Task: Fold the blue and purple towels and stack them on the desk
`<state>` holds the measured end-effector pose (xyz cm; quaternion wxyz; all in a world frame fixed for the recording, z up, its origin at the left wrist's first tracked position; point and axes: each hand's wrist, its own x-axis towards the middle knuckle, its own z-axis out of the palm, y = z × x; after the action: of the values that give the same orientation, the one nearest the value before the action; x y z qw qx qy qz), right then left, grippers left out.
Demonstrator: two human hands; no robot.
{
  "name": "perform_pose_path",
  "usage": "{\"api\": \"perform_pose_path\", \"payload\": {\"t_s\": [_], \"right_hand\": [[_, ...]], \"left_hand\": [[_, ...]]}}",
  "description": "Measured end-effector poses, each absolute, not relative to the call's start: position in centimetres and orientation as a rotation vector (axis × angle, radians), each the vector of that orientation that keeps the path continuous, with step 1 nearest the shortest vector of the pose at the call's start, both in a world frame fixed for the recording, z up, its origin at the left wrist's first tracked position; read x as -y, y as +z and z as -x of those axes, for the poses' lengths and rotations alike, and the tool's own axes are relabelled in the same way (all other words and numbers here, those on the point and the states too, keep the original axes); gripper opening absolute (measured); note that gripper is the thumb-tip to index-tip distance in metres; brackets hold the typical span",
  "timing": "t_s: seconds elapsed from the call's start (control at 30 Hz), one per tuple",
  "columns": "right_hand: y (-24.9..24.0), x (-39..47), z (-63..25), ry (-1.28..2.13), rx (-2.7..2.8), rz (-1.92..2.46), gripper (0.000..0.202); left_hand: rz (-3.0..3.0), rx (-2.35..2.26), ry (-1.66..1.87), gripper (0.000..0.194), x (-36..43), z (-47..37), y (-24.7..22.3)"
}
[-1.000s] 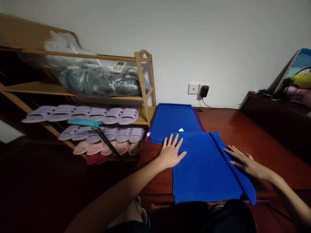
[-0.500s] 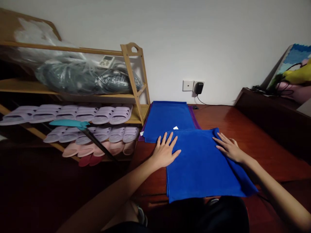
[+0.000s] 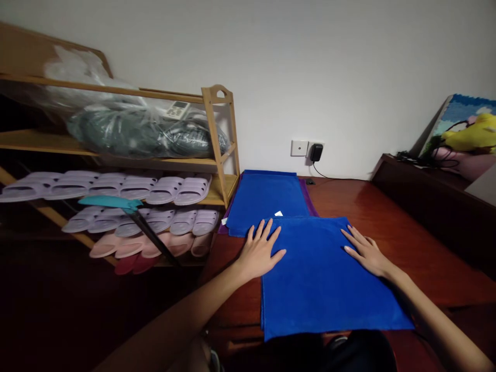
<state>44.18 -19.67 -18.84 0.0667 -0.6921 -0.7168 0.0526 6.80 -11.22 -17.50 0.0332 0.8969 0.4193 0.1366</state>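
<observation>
A blue towel lies flat on the reddish-brown wooden table, its near edge reaching the table's front edge. My left hand rests with fingers spread on the towel's far left corner. On the far right side, my right hand lies flat with fingers stretched out along the edge. Behind it, partly covered by the near towel, is a stack of folded blue towels with small white labels. A purple towel shows from under that stack.
To the left stands a wooden rack with plastic-wrapped bundles and lilac slippers. A turquoise-topped pole leans before it. A black charger is plugged into the wall. A dark raised ledge at right holds cables and a yellow plush toy.
The towel's right side, earlier rucked up at the far corner and along the edge, now lies flat under my right hand. The whole view has shifted slightly.
</observation>
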Motion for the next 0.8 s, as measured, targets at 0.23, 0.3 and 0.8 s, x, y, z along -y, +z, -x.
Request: {"api": "perform_pose_path", "payload": {"t_s": [0.23, 0.3, 0.8], "right_hand": [[-18.3, 18.8, -44.2, 0.162, 2.15, 2.105, 0.065], [-17.7, 17.6, -44.0, 0.141, 2.121, 2.101, 0.068], [-20.2, 13.0, -45.6, 0.129, 1.732, 2.095, 0.059]], "left_hand": [[-2.694, -1.512, 0.631, 0.053, 9.2, -5.7, -16.5], [-2.704, -1.513, 0.61, 0.052, 8.8, -5.5, -16.5], [-2.673, -1.35, 0.619, 0.037, 7.0, -5.9, -17.1]]}}
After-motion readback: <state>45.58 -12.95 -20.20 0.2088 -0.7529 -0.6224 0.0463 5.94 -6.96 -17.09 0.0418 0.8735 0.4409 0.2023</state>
